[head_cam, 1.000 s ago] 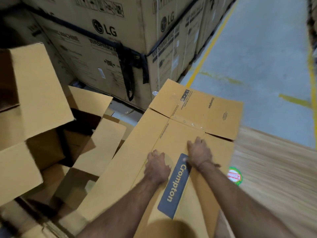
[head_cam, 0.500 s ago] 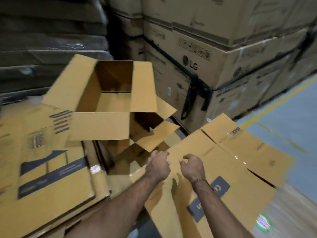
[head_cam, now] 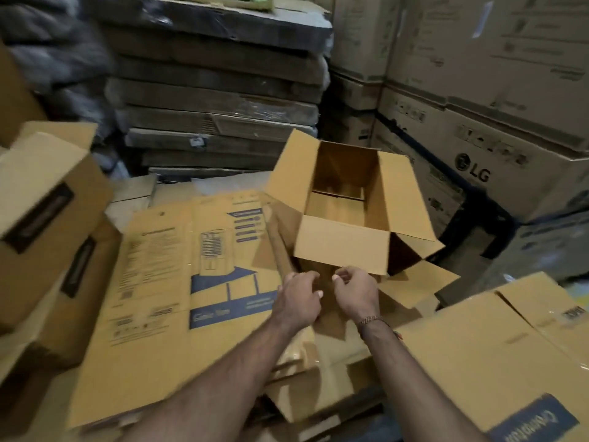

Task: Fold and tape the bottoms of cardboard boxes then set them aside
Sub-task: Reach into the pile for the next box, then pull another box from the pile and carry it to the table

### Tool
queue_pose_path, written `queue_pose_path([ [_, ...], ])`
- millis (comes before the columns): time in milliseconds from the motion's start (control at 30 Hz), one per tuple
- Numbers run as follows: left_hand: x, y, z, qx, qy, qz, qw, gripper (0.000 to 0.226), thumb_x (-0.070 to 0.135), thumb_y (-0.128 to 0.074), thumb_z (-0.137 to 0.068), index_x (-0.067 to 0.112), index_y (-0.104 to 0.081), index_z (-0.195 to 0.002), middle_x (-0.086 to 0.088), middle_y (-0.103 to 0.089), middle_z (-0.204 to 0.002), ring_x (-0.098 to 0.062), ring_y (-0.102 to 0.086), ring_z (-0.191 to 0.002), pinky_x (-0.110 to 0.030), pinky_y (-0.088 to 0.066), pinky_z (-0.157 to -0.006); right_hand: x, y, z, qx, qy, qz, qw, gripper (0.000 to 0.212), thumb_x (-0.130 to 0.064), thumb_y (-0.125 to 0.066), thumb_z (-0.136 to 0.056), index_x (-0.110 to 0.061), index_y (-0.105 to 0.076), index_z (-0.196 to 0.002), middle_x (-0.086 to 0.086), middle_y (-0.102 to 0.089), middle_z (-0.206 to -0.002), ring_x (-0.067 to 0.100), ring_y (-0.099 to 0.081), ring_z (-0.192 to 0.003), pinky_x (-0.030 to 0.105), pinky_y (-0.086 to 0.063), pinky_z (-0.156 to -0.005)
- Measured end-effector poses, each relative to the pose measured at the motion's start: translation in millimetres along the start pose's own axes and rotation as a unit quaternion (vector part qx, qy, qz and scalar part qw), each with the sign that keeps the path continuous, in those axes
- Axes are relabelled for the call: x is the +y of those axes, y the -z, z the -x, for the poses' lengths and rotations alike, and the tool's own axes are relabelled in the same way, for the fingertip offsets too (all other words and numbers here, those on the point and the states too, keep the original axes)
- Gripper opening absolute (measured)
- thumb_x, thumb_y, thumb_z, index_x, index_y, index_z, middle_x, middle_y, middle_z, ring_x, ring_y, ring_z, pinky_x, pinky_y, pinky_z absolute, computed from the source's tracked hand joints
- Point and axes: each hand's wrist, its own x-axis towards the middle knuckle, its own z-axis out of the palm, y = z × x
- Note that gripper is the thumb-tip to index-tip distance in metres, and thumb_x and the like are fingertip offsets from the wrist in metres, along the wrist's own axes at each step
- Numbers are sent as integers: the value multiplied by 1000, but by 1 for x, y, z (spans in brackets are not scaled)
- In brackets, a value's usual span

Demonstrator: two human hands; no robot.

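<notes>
Cardboard fills the head view, the only one there is. Both hands hover close together in front of the person, the left hand (head_cam: 299,296) and the right hand (head_cam: 357,291) with fingers half curled and thumbs toward each other, nearly touching. Neither seems clamped on anything: the fingers are loosely apart, and whether a fingertip rests on a cardboard edge beneath them I cannot tell, since the picture is blurred there.

Just beyond the hands stands an open box (head_cam: 347,224), its flaps spread outward and its near flap hanging right above the fingertips. To the left of the hands lies a flat printed carton (head_cam: 191,282), on top of a loose heap of more flat sheets that runs under both forearms. To the right of the right wrist lies another flat box (head_cam: 478,355) with a blue label near its close end. No tape or dispenser is visible.

The risk, as I judge it, comes from the footing. That open box appears to rest on uneven sheets, so a pull on its near flap could tip it toward the hands or slide it off the heap. Grabbing one flat sheet from a loose stack may drag its neighbours along. With the hands so close together, a grip on a single flap could tear it or fold it crooked, leaving a bottom that will not tape square.
</notes>
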Motion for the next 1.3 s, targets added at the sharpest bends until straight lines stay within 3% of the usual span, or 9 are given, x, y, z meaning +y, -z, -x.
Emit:
queue_pose_path([
  [233, -119, 72, -11, 17, 48, 27, 998, 41, 36, -60, -102, 23, -59, -141, -3, -64, -139, -28, -59, -127, -48, -52, -101, -105, -82, 47, -58, 90, -21, 994, 18, -29, -68, -95, -19, -78, -107, -3, -78, -101, 15, -70, -95, 30, -56, -87],
  [367, -139, 84, -25, 38, 64, 87, 993, 44, 35, -61, -102, 21, -58, -143, -2, -63, -141, -25, -59, -127, -43, -52, -100, -117, -98, 52, -75, 107, 2, 991, 18, -28, -69, -97, -20, -77, -111, -5, -76, -103, 12, -68, -94, 28, -57, -83],
  [600, -151, 87, -45, 51, 78, 95, 991, 46, 36, -64, -100, 24, -58, -144, 1, -62, -141, -23, -59, -128, -40, -53, -99, -129, -115, 16, -79, 120, 24, 989, 21, -28, -67, -99, -23, -74, -119, -8, -74, -111, 11, -67, -103, 38, -60, -92],
  [800, -197, 150, -57, 166, 113, 19, 979, 42, 34, -66, -97, 28, -61, -138, 3, -65, -136, -24, -56, -130, -42, -48, -105, -192, -170, -23, -114, 222, 38, 968, 22, -24, -64, -99, -18, -76, -116, -3, -78, -108, 17, -72, -99, 26, -52, -83],
  [933, -254, 225, -39, 336, 158, -71, 926, 33, 29, -66, -98, 27, -64, -131, 5, -64, -130, -19, -55, -127, -39, -41, -108, -256, -227, -6, -163, 281, 1, 946, 21, -22, -65, -98, -17, -76, -115, -2, -77, -109, 19, -72, -97, 29, -55, -85],
  [1067, -336, 318, -17, 489, 278, -61, 825, 45, 29, -69, -96, 23, -57, -139, 0, -57, -141, -24, -47, -136, -48, -41, -113, -319, -279, 29, -224, 344, -2, 912, 25, -30, -62, -101, -22, -72, -123, -6, -74, -112, 15, -69, -97, 33, -57, -88],
  [1200, -437, 395, 3, 488, 407, -33, 771, 64, 32, -73, -90, 15, -47, -146, -15, -43, -154, -37, -35, -143, -52, -30, -117, -375, -331, 57, -227, 362, -5, 904, 24, -31, -61, -101, -26, -72, -121, -10, -73, -109, 13, -68, -97, 39, -60, -87],
  [1300, -497, 433, 16, 419, 419, -166, 788, 65, 40, -76, -87, 13, -50, -141, -18, -46, -151, -38, -38, -142, -53, -28, -119, -412, -370, 84, -235, 348, -15, 907, 22, -31, -61, -100, -27, -73, -119, -11, -74, -110, 10, -68, -96, 38, -61, -87],
])
